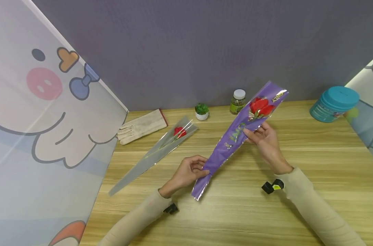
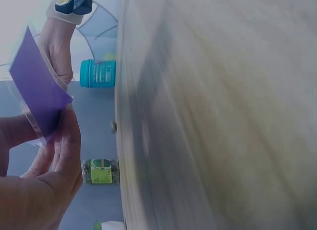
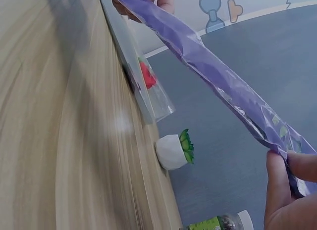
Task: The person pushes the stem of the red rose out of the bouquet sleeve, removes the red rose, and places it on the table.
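Note:
Both hands hold a purple flower sleeve (image 1: 223, 147) above the table, slanted with its wide end up and to the right. Red roses (image 1: 260, 107) show inside that upper end. Near the narrow lower end, the left hand (image 1: 186, 172) pinches the sleeve between thumb and fingers; the left wrist view shows this purple end (image 2: 39, 86) close up. Higher up, the right hand (image 1: 264, 145) pinches the sleeve's edge just below the roses, its thumb on the front, as the right wrist view also shows. To the left, a clear sleeve (image 1: 152, 155) with a single red rose (image 1: 180, 132) lies on the table.
A work glove (image 1: 143, 126) lies at the back left. Along the back edge stand a small potted plant (image 1: 201, 111) and a jar with a white lid (image 1: 237, 101). A turquoise tub (image 1: 333, 104) is at the back right, against a grey wall (image 1: 204, 51).

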A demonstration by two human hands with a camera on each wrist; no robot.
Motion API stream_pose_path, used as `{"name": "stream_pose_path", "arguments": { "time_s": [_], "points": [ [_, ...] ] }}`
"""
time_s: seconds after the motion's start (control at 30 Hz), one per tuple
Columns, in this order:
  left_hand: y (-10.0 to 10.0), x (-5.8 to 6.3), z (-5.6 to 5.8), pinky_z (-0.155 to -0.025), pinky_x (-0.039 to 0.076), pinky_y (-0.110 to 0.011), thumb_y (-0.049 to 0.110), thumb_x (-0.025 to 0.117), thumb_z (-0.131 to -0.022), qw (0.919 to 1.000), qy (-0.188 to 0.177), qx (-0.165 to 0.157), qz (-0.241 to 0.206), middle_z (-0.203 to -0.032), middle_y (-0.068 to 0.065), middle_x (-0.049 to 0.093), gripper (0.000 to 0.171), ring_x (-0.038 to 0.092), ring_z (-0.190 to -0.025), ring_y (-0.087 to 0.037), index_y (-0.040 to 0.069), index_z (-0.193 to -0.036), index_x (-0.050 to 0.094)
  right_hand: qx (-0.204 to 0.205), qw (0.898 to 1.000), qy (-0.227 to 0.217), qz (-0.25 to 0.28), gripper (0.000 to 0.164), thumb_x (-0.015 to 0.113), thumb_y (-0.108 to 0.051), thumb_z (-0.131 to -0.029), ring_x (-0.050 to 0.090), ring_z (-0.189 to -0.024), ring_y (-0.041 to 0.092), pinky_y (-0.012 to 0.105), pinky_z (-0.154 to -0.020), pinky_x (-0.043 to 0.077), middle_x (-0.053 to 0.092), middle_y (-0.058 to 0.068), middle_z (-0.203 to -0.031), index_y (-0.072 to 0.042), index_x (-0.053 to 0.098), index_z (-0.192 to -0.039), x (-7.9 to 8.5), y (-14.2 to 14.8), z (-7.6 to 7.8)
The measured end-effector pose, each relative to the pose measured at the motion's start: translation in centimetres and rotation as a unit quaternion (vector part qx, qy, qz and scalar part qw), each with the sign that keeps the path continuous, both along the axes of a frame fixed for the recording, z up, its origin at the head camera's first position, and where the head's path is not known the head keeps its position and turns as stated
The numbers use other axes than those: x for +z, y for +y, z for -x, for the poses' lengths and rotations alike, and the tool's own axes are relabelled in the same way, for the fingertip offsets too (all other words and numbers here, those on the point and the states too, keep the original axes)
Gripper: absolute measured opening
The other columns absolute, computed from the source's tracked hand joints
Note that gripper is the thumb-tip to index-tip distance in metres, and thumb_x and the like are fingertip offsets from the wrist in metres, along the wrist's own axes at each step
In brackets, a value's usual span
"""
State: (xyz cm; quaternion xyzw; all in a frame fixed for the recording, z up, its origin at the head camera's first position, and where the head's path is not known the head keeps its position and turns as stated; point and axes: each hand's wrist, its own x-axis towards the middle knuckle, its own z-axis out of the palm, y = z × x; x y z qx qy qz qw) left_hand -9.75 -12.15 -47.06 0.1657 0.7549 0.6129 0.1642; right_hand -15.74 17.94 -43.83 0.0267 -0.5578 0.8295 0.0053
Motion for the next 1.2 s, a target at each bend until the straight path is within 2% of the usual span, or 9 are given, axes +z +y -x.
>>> {"name": "stream_pose_path", "arguments": {
  "time_s": [0.23,0.4,0.7,0.93,1.03,1.2],
  "points": [
    [0.2,-0.1,-0.1,-0.077,0.058,-0.017,-0.006,0.076,-0.088,0.9999,-0.007,-0.006,-0.013,-0.109,-0.034,0.069,0.037,0.067,-0.083,-0.004,-0.01,-0.123,0.066,0.006,0.999,0.002,-0.041,0.045,0.07,0.005,-0.095,0.073,-0.092,0.005,0.019,-0.075,0.061,0.077,-0.009,-0.109,-0.015,0.057,-0.133,-0.1,-0.3,-0.2],
    [0.3,0.0,-0.1,-0.076,0.058,-0.017,-0.006,0.076,-0.088,0.9998,-0.015,0.0,-0.017,-0.109,-0.032,0.07,0.035,0.068,-0.083,-0.004,-0.009,-0.122,0.067,0.013,0.999,0.008,-0.052,0.046,0.071,0.005,-0.095,0.073,-0.097,0.005,0.02,-0.079,0.061,0.077,-0.01,-0.113,-0.015,0.056,-0.134,-0.3,-0.4,-0.4],
    [0.6,0.0,0.1,-0.079,0.059,-0.019,-0.006,0.076,-0.089,0.9998,-0.014,0.014,-0.006,-0.111,-0.028,0.072,0.034,0.069,-0.086,-0.004,-0.005,-0.123,0.069,0.03,0.996,0.02,-0.085,0.041,0.07,0.007,-0.094,0.073,-0.093,0.003,0.02,-0.077,0.061,0.077,-0.012,-0.109,-0.015,0.058,-0.127,-1.0,-1.1,-0.8],
    [0.3,-0.1,-0.1,-0.074,0.058,-0.019,-0.002,0.076,-0.09,0.9997,-0.001,0.023,0.011,-0.105,-0.025,0.075,0.03,0.068,-0.083,-0.004,-0.004,-0.12,0.073,0.042,0.991,0.005,-0.131,0.045,0.07,0.002,-0.096,0.072,-0.098,0.001,0.017,-0.084,0.06,0.075,-0.016,-0.109,-0.009,0.054,-0.137,-1.4,-1.2,-1.1],
    [0.4,-0.1,-0.1,-0.072,0.058,-0.018,-0.002,0.076,-0.09,0.9998,0.007,0.017,0.012,-0.104,-0.026,0.075,0.029,0.067,-0.081,-0.003,-0.005,-0.118,0.073,0.043,0.99,-0.001,-0.134,0.044,0.07,0.0,-0.097,0.072,-0.098,0.001,0.018,-0.085,0.06,0.075,-0.016,-0.109,-0.01,0.053,-0.137,-1.4,-1.1,-1.0],
    [0.4,0.0,0.0,-0.071,0.056,-0.016,-0.003,0.075,-0.09,0.9997,0.014,0.006,0.016,-0.107,-0.025,0.076,0.028,0.066,-0.083,-0.003,-0.004,-0.118,0.074,0.044,0.993,-0.006,-0.105,0.037,0.068,-0.003,-0.099,0.073,-0.093,0.002,0.019,-0.082,0.061,0.076,-0.013,-0.107,-0.016,0.056,-0.132,-1.1,-1.1,-0.9]
  ]
}}
